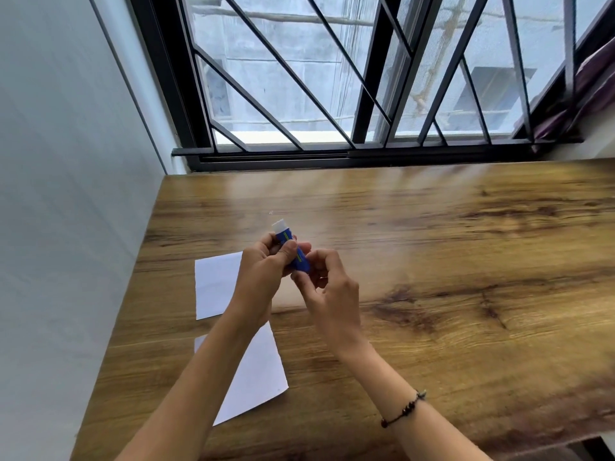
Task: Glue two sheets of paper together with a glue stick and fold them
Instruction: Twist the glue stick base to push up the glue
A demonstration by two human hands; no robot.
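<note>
A blue glue stick (289,241) with a white end pointing away from me is held above the wooden table (432,261). My left hand (266,271) is wrapped around its upper body, thumb across it. My right hand (327,284) pinches its lower end with the fingertips. Two white sheets of paper lie flat on the table under my arms: a far sheet (214,284) and a near sheet (258,374), side by side with a narrow gap between them. My left forearm hides part of both.
A white wall (66,227) borders the table on the left. A window with black bars (332,94) stands behind the table's far edge. Bare wood stretches to the right of my hands. A beaded bracelet (404,409) is on my right wrist.
</note>
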